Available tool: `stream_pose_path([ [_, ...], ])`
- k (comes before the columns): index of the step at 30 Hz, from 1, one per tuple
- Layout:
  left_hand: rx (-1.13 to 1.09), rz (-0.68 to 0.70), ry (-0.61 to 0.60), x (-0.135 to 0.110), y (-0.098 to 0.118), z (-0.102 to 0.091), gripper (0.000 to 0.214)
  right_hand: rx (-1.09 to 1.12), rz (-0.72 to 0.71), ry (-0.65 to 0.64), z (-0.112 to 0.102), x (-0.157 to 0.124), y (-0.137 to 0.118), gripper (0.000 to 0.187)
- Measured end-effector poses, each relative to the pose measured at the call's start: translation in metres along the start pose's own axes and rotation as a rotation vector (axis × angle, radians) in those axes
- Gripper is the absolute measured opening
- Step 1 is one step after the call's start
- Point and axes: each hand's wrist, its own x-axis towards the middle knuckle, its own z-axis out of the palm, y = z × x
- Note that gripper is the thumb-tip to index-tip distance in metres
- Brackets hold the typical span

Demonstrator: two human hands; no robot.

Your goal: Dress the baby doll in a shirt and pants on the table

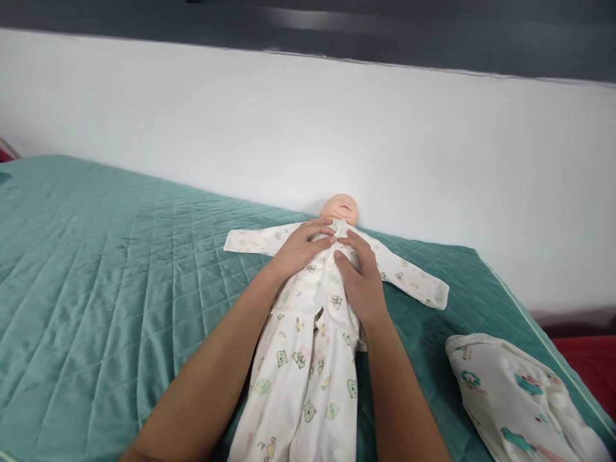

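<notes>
A baby doll (341, 208) lies on its back on a teal quilted bed (96, 256), head toward the wall. It wears a white romper (303, 372) printed with small animals, sleeves spread out to both sides. My left hand (301, 247) rests on the doll's chest, its fingertips pinching the fabric at the neckline. My right hand (360, 279) lies on the chest beside it, thumb and fingers closed on the same collar edge. Both forearms reach in from the bottom of the view, over the romper's legs.
A folded white cloth with green animal prints (520, 398) lies on the bed at the lower right. A white wall (308, 141) runs right behind the doll's head. The bed's right edge drops to something red (591, 366).
</notes>
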Motion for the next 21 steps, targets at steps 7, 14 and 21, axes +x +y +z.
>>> stream_pose_path([
  [7, 0.092, 0.040, 0.013, 0.000, -0.002, 0.001, 0.010, 0.002, 0.019, -0.025, -0.002, 0.000, -0.002, 0.024],
  [14, 0.244, 0.117, 0.083, -0.003, 0.006, 0.009, 0.004, 0.058, 0.034, 0.019, -0.001, 0.001, -0.003, 0.019],
  [21, 0.318, 0.209, 0.053, -0.009, 0.008, 0.012, 0.015, 0.172, 0.053, 0.024, -0.004, 0.003, 0.005, 0.020],
])
